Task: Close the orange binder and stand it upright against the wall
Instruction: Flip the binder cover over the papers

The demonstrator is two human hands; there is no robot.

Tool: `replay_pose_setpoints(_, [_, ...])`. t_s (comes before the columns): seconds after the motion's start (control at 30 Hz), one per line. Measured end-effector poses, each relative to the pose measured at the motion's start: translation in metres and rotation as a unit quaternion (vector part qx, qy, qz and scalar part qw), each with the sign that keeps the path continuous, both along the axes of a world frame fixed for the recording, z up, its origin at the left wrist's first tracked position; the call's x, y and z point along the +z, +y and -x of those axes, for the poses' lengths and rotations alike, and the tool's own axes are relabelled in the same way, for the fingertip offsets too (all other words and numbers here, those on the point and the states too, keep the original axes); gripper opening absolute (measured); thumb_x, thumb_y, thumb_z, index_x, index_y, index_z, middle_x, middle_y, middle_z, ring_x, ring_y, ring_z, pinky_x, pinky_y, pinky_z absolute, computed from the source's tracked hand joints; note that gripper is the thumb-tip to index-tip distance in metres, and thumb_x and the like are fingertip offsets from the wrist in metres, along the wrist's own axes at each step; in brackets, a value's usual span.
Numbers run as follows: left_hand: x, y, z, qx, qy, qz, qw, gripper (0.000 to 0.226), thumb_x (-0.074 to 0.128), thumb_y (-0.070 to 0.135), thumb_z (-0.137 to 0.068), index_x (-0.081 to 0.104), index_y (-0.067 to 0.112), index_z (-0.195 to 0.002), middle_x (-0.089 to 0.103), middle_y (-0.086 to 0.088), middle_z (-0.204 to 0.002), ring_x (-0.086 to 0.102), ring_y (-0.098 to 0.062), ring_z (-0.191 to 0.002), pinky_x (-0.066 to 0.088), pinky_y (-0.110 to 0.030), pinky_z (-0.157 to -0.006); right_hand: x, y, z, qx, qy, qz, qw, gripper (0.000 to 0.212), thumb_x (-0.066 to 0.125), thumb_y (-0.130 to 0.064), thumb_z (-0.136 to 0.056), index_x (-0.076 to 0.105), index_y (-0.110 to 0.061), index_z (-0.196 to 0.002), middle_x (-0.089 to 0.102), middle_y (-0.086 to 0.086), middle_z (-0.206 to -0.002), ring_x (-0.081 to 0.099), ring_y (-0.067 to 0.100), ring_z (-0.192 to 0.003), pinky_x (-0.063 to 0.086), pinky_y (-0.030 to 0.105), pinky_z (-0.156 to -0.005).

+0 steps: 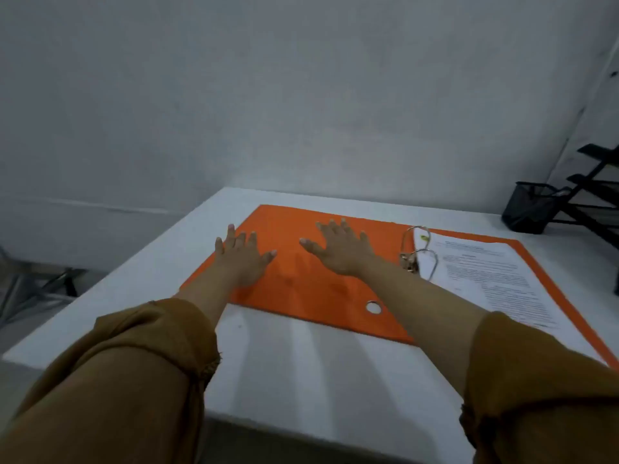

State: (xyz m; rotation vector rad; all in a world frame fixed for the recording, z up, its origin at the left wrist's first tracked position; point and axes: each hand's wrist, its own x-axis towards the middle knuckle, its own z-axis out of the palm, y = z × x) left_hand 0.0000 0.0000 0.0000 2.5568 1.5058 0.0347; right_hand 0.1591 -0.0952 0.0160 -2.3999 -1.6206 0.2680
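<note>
A pale grey wall (301,95) rises right behind a white surface (288,356), meeting it along the far edge. The orange binder (284,279) lies open and flat across that surface, its left cover spread under the hands and its right half carrying a stack of printed pages (485,272). By the look of it the board is stiff and smooth, so it should swing as one rigid flap, and the paper makes the right side the heavier (likely to stay put while the lighter cover folds over). The left edge of the cover looks the best place to lift. The metal rings (420,251) stand up at the spine. The left hand (241,256) and right hand (338,249) are both spread flat, fingers splayed, over the cover and holding nothing. A black mesh cup (529,209) sits far right.
</note>
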Motion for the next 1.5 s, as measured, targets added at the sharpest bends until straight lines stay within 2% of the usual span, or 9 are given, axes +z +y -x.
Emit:
replay_pose_setpoints(0.23, [-0.021, 0.005, 0.052, 0.076, 0.036, 0.042, 0.996, 0.075, 0.025, 0.056, -0.095, 0.006, 0.012, -0.152, 0.002, -0.019, -0.16, -0.005, -0.035, -0.149, 0.004, -0.05, -0.12, -0.025, 0.022, 0.058, 0.033, 0.02, 0.038, 0.999, 0.076, 0.023, -0.066, -0.092, 0.01, -0.024, -0.154, 0.004, 0.003, -0.163, -0.002, 0.023, -0.151, 0.003, 0.052, -0.118])
replay_pose_setpoints(0.47, [-0.025, 0.001, 0.072, 0.125, 0.017, 0.015, 0.992, 0.065, 0.031, 0.054, -0.094, 0.036, 0.009, -0.14, 0.034, -0.025, -0.144, 0.027, -0.038, -0.135, 0.028, -0.044, -0.11, -0.044, 0.026, 0.091, 0.058, 0.028, 0.085, 0.994, 0.077, 0.024, -0.068, -0.091, 0.007, -0.027, -0.154, -0.002, 0.003, -0.164, -0.006, 0.023, -0.151, 0.001, 0.053, -0.117])
replay_pose_setpoints(0.67, [-0.02, 0.002, 0.068, 0.145, -0.058, 0.021, 0.988, 0.056, 0.048, 0.047, -0.091, 0.046, 0.012, -0.135, 0.037, -0.022, -0.138, 0.03, -0.036, -0.131, 0.033, -0.039, -0.106, -0.051, 0.017, 0.102, 0.082, -0.005, 0.122, 0.989, 0.092, 0.034, -0.075, -0.083, -0.004, -0.03, -0.153, -0.016, 0.003, -0.162, -0.016, 0.025, -0.149, -0.007, 0.055, -0.117])
replay_pose_setpoints(1.0, [0.004, 0.007, 0.07, 0.204, -0.235, 0.009, 0.95, 0.06, 0.075, 0.038, -0.074, 0.053, 0.024, -0.128, 0.051, -0.017, -0.132, 0.041, -0.034, -0.128, 0.037, -0.04, -0.104, -0.041, 0.009, 0.107, 0.075, 0.023, 0.021, 0.997, 0.082, 0.036, -0.061, -0.093, -0.008, -0.027, -0.153, -0.006, 0.006, -0.163, -0.007, 0.027, -0.15, 0.003, 0.056, -0.117])
replay_pose_setpoints(1.1, [0.022, 0.003, 0.072, 0.207, -0.43, 0.03, 0.879, 0.049, 0.073, 0.013, -0.078, 0.057, 0.019, -0.123, 0.059, -0.013, -0.125, 0.052, -0.029, -0.119, 0.045, -0.035, -0.098, -0.023, 0.003, 0.104, 0.095, -0.015, -0.043, 0.994, 0.077, 0.035, -0.055, -0.096, -0.008, -0.026, -0.153, 0.0, 0.007, -0.163, -0.004, 0.026, -0.151, 0.01, 0.054, -0.117])
replay_pose_setpoints(1.27, [0.052, -0.02, 0.065, 0.193, -0.766, 0.164, 0.591, 0.026, 0.042, 0.014, -0.097, 0.049, 0.009, -0.122, 0.065, -0.009, -0.093, 0.059, -0.013, -0.066, 0.047, -0.023, -0.068, 0.012, -0.009, 0.089, 0.124, -0.182, -0.109, 0.969, 0.068, 0.032, -0.043, -0.1, -0.005, -0.021, -0.154, 0.005, 0.006, -0.163, 0.0, 0.024, -0.151, 0.013, 0.05, -0.117])
replay_pose_setpoints(1.3, [0.053, -0.026, 0.061, 0.193, -0.779, 0.176, 0.569, 0.023, 0.033, 0.013, -0.1, 0.047, 0.011, -0.119, 0.065, -0.009, -0.094, 0.06, -0.012, -0.065, 0.045, -0.023, -0.067, 0.019, -0.012, 0.086, 0.129, -0.219, -0.115, 0.96, 0.068, 0.032, -0.04, -0.101, -0.005, -0.019, -0.154, 0.005, 0.006, -0.163, -0.001, 0.024, -0.151, 0.013, 0.05, -0.118])
replay_pose_setpoints(1.37, [0.051, -0.039, 0.052, 0.183, -0.744, 0.18, 0.617, 0.033, 0.026, 0.006, -0.098, 0.046, 0.012, -0.123, 0.068, -0.013, -0.104, 0.063, -0.016, -0.074, 0.045, -0.025, -0.07, 0.032, -0.018, 0.081, 0.133, -0.264, -0.127, 0.947, 0.068, 0.033, -0.033, -0.101, -0.008, -0.016, -0.153, 0.002, 0.006, -0.163, -0.004, 0.024, -0.151, 0.011, 0.05, -0.118])
replay_pose_setpoints(1.5, [0.037, -0.066, 0.038, 0.069, -0.574, 0.157, 0.8, 0.035, 0.045, 0.009, -0.097, 0.051, 0.012, -0.131, 0.063, -0.011, -0.128, 0.055, -0.014, -0.1, 0.039, -0.016, -0.066, 0.05, -0.028, 0.07, 0.132, -0.314, -0.165, 0.925, 0.072, 0.035, -0.026, -0.099, -0.011, -0.016, -0.153, -0.005, 0.004, -0.163, -0.007, 0.023, -0.15, 0.011, 0.051, -0.118])
